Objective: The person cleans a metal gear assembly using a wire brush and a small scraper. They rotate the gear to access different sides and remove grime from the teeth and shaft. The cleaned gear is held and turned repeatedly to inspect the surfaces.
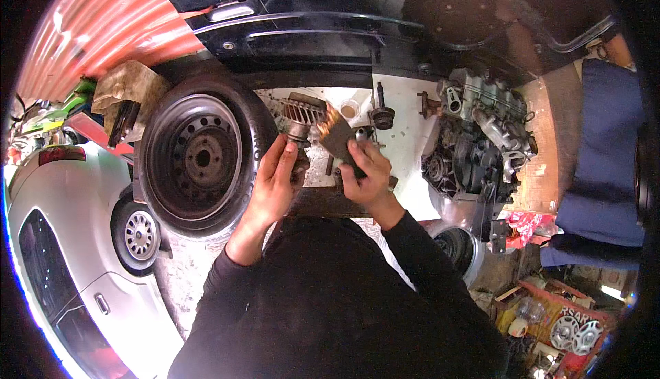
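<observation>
Black clothing (pixel 316 296) below me; left hand (pixel 273 181) grips a metal part (pixel 297 130), right hand (pixel 369 176) seemingly a brush (pixel 338 140); hard strokes could dislodge either.

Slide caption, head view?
Left hand holds a metal part, right hand a brush, between a wheel and an engine.

It's a car repair workshop we're looking into, with a bare engine (pixel 474 131) standing over on the right, a loose wheel (pixel 203 159) propped opposite, a pale car (pixel 100 255) parked alongside and wheel covers (pixel 576 335) lying low right!
</observation>
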